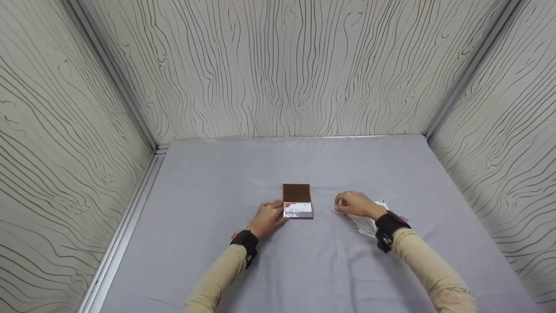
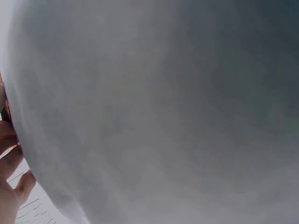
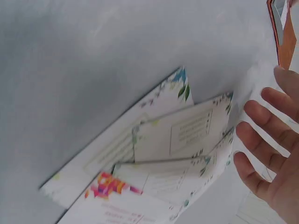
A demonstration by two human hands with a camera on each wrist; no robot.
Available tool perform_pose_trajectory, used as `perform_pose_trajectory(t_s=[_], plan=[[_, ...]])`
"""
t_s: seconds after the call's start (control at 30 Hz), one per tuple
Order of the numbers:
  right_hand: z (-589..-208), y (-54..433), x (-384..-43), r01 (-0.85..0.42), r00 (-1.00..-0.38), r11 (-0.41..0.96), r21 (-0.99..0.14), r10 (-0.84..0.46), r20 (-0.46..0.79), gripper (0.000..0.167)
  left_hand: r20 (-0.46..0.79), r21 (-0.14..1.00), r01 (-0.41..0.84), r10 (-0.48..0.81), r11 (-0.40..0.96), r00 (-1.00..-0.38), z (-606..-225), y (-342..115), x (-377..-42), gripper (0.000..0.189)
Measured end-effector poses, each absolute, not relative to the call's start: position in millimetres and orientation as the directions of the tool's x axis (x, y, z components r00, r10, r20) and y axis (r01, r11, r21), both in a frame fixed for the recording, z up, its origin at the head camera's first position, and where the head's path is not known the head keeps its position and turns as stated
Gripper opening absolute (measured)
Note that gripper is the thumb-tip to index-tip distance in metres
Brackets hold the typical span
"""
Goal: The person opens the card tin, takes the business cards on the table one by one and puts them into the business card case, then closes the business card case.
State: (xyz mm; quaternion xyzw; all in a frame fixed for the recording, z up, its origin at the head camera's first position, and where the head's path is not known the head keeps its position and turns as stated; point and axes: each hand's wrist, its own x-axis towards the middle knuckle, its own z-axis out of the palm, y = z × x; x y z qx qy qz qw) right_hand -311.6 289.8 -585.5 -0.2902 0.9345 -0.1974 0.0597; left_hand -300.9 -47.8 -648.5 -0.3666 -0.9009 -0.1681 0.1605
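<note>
A brown card holder (image 1: 296,193) lies unfolded on the cloth, with a white business card (image 1: 298,208) with red flowers in its lower half. My left hand (image 1: 266,219) holds the holder by its left edge; the left wrist view catches only those fingers (image 2: 10,161) at the frame's edge. To the right, my right hand (image 1: 357,204) is over several loose white cards (image 1: 365,225), its fingers loosely bent. Nothing shows in that hand in the right wrist view, where the cards (image 3: 161,140) overlap in a fan, some with leaf prints and one with a colourful pattern.
A grey cloth (image 1: 208,182) with soft wrinkles covers the table. Panels with a wood-grain pattern (image 1: 278,69) enclose it at the back and both sides. A metal rail (image 1: 126,226) runs along the left edge.
</note>
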Motion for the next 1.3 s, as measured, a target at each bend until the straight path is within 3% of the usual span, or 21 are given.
perform_pose_trajectory(t_s=[0.43,0.87,1.07,1.3], plan=[[-575.2,333.1,-297.1,-0.459,-0.843,0.789,-0.408,-0.532,-0.081,0.042,0.410,0.175,0.708,0.603,0.685,-0.684,-646.5,-48.2,-298.6,0.030],[-573.4,374.1,-279.6,-0.347,-0.891,0.852,-0.392,-0.429,-0.145,0.051,0.350,0.230,0.685,0.598,0.691,-0.721,-646.6,-48.6,-299.3,0.034],[-571.5,381.8,-273.5,-0.234,-0.907,0.897,-0.374,-0.340,-0.249,0.060,0.350,0.233,0.684,0.597,0.691,-0.722,-646.4,-48.5,-298.7,0.034],[-572.1,382.8,-271.8,-0.218,-0.907,0.915,-0.339,-0.318,-0.275,0.063,0.369,0.220,0.692,0.598,0.687,-0.711,-647.2,-47.0,-298.4,0.031]])
